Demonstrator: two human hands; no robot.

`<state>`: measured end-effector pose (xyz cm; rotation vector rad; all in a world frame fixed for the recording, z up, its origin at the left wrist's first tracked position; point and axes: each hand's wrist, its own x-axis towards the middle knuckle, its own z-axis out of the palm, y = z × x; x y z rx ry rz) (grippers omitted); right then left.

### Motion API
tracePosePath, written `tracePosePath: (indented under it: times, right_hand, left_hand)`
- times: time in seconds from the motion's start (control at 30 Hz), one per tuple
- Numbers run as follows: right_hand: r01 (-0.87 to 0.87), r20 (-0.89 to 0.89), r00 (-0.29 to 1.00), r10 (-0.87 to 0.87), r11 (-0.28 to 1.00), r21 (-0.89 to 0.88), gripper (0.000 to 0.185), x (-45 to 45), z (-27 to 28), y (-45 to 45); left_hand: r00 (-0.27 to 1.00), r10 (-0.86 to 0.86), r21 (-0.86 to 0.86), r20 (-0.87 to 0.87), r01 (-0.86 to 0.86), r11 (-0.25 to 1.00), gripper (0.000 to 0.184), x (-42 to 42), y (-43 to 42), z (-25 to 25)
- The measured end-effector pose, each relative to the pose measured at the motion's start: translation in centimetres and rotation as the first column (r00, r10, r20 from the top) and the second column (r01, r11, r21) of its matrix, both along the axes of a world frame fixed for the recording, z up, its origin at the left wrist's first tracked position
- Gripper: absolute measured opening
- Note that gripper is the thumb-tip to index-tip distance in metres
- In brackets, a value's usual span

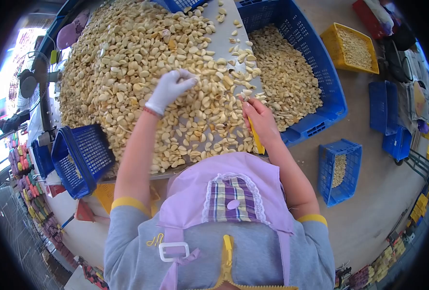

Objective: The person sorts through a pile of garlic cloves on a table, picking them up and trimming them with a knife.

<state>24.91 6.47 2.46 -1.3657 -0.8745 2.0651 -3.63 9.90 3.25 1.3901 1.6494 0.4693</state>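
Observation:
Peeled garlic cloves [127, 63] lie in a deep heap across a metal table [226, 29]. My left hand [171, 89], in a white glove, is over the heap with its fingers curled together. Whatever is between those fingertips is too small to make out. My bare right hand [263, 121] is closed around a slim yellow-handled knife [257, 138], near the table's right edge. The handle sticks out below the palm towards my body; the blade end is mostly hidden at the fingers. Loose cloves lie between the two hands.
A large blue crate [337, 104] of cloves adjoins the table's right side. On the floor are a smaller blue basket [326, 176] and a yellow crate [337, 53], both holding cloves. Blue baskets [81, 164] and a fan [31, 82] stand at the left.

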Motion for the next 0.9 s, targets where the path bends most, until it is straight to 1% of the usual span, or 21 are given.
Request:
tracePosePath:
  times: [0.03,0.07,0.1,0.17,0.23,0.27,0.3,0.33,0.37,0.4,0.5,0.53,0.57,0.6,0.63,0.67,0.7,0.77,0.8,0.87,0.9]
  right_hand:
    - [0.007,-0.004,1.000,-0.007,1.000,0.004,0.027,-0.1,-0.1,-0.1]
    - [0.015,-0.008,1.000,-0.015,1.000,0.008,0.027,-0.1,-0.2,-0.2]
    - [0.026,-0.010,1.000,-0.026,1.000,0.014,0.026,-0.2,-0.3,-0.2]
    - [-0.001,-0.010,1.000,0.001,1.000,0.015,0.027,-0.4,-0.2,-0.1]
    - [-0.025,-0.009,1.000,0.026,1.000,0.017,0.027,-0.5,-0.2,-0.2]
    - [-0.033,-0.011,0.999,0.033,0.999,0.022,0.027,-0.6,-0.2,-0.2]
    - [-0.041,-0.014,0.999,0.042,0.999,0.026,0.027,-0.7,-0.2,-0.2]
    - [-0.057,-0.006,0.998,0.057,0.998,0.031,0.027,-0.7,-0.3,-0.2]
    - [-0.071,0.001,0.997,0.072,0.997,0.038,0.026,-0.7,-0.4,-0.2]
    - [-0.084,0.007,0.996,0.083,0.996,0.043,0.026,-0.7,-0.4,-0.2]
    - [-0.064,-0.013,0.998,0.064,0.998,0.029,0.026,-0.3,-0.2,-0.3]
    - [-0.042,-0.013,0.999,0.043,0.999,0.033,0.027,-0.1,-0.2,-0.3]
    - [-0.022,-0.012,1.000,0.022,0.999,0.032,0.028,0.0,-0.2,-0.4]
    - [-0.004,-0.010,1.000,0.005,1.000,0.030,0.029,0.1,-0.2,-0.5]
    - [-0.008,-0.013,1.000,0.008,0.999,0.032,0.028,0.3,-0.3,-0.5]
    - [-0.013,-0.017,1.000,0.013,0.999,0.035,0.027,0.3,-0.3,-0.4]
    - [-0.018,-0.021,1.000,0.019,0.999,0.039,0.026,0.3,-0.3,-0.3]
    - [-0.018,-0.049,0.999,0.020,0.999,0.047,0.029,0.0,0.0,-0.4]
    - [-0.020,-0.061,0.998,0.023,0.999,0.051,0.032,-0.3,0.2,-0.4]
    - [-0.093,-0.066,0.992,0.104,0.983,0.160,0.036,-0.9,1.4,-0.5]
    - [-0.127,-0.064,0.988,0.144,0.969,0.214,0.039,-1.0,1.8,-0.6]
  left_hand:
    - [0.906,0.085,-0.011,0.415,-0.089,0.996,0.021,0.0,-0.7,0.0]
    - [0.641,0.149,-0.055,0.753,-0.164,0.985,0.018,0.8,-1.6,1.1]
    - [0.253,0.178,-0.125,0.951,-0.211,0.970,0.016,1.2,-1.9,1.7]
    - [0.275,0.255,-0.134,0.927,-0.392,0.910,0.014,-0.3,-1.3,0.9]
    - [0.275,0.334,-0.131,0.902,-0.563,0.816,0.015,-1.8,0.0,-0.4]
    - [0.691,0.351,0.111,0.632,-0.529,0.841,0.017,-2.1,1.0,-0.8]
    - [0.922,0.336,0.305,0.194,-0.382,0.873,0.019,-2.4,2.1,-1.3]
    - [0.908,0.293,0.400,-0.300,-0.159,0.902,0.021,-2.6,3.0,-1.6]
    - [0.651,0.234,0.374,-0.722,0.083,0.924,0.024,-2.5,3.5,-1.2]
    - [0.656,0.169,0.247,-0.735,0.027,0.969,0.026,-2.0,3.9,-0.6]
    - [0.671,0.086,0.107,-0.737,-0.009,0.994,0.024,-1.7,4.4,0.6]
    - [0.730,0.080,0.093,-0.679,-0.023,0.995,0.021,-1.6,4.1,1.1]
    - [0.877,0.136,0.064,-0.461,-0.120,0.991,0.020,-1.6,3.7,0.9]
    - [0.955,0.206,0.008,-0.214,-0.209,0.978,0.020,-1.7,3.1,0.6]
    - [0.958,0.285,-0.070,0.042,-0.282,0.957,0.019,-1.7,2.4,0.5]
    - [0.902,0.333,-0.171,0.274,-0.294,0.940,0.020,-0.5,1.5,2.1]
    - [0.853,0.361,-0.177,0.378,-0.316,0.932,0.021,0.3,0.3,2.2]
    - [0.716,0.402,-0.198,0.571,-0.355,0.914,0.025,1.7,-1.8,1.8]
    - [0.729,0.383,-0.152,0.568,-0.364,0.919,0.028,2.6,-2.7,2.0]
    - [0.755,0.344,-0.058,0.558,-0.378,0.924,0.036,4.5,-4.2,2.6]
    - [0.821,0.267,0.075,0.505,-0.350,0.934,0.041,5.3,-4.8,2.6]
